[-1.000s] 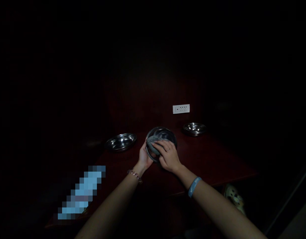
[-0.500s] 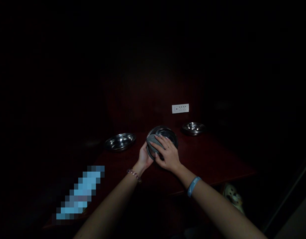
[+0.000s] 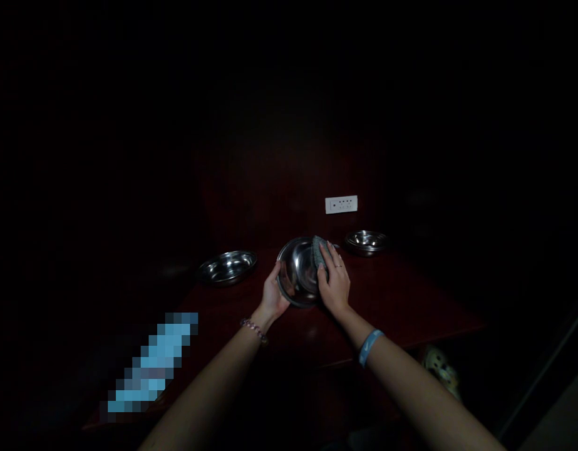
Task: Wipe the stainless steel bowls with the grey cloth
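While left hand [image 3: 273, 297] holds bowl [image 3: 294, 270], cloth [image 3: 319, 252] lies under right hand [image 3: 335, 283].

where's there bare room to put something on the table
The right side of the table, between the right dish, blue wristband and front edge, looks bare. The middle's crowded: left hand holding a bowl, right hand a grey pad.

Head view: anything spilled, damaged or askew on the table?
One oddity: the blue patch at lower left is pixelated, unreadable. The held bowl tilts, but the left hand supports it while the right hand holds a gray cloth against it. No spill or damage shows, though much is dark.
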Demonstrator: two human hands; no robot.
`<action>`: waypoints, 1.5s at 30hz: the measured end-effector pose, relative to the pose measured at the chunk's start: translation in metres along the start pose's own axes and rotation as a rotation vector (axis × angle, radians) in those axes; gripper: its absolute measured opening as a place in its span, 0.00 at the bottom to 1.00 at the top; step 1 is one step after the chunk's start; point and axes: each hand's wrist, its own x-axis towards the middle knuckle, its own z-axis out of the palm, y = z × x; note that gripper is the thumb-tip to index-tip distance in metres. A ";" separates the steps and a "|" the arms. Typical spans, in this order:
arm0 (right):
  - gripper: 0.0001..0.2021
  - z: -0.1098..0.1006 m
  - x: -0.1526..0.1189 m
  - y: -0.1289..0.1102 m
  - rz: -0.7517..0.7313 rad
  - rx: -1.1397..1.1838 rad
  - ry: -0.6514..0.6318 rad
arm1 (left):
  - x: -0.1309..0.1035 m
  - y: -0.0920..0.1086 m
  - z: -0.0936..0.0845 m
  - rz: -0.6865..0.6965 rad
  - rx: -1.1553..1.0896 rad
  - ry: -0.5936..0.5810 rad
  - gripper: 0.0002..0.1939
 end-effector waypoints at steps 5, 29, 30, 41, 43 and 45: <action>0.24 0.006 -0.002 0.009 0.138 0.115 0.023 | 0.001 0.001 -0.002 0.067 -0.003 0.043 0.18; 0.27 0.015 -0.003 0.018 -0.127 0.078 -0.070 | 0.004 0.017 -0.001 0.174 -0.297 0.058 0.20; 0.28 0.015 -0.003 0.017 -0.146 0.059 -0.075 | 0.004 0.017 0.000 0.172 -0.300 0.053 0.20; 0.28 0.006 -0.009 -0.011 -0.371 -0.031 -0.230 | 0.000 0.008 0.003 0.115 -0.228 -0.063 0.20; 0.29 0.003 -0.010 -0.017 -0.434 -0.049 -0.254 | -0.001 0.004 0.002 0.109 -0.226 -0.050 0.18; 0.29 0.001 -0.010 -0.022 -0.496 -0.071 -0.273 | -0.001 0.001 0.003 0.070 -0.197 -0.038 0.18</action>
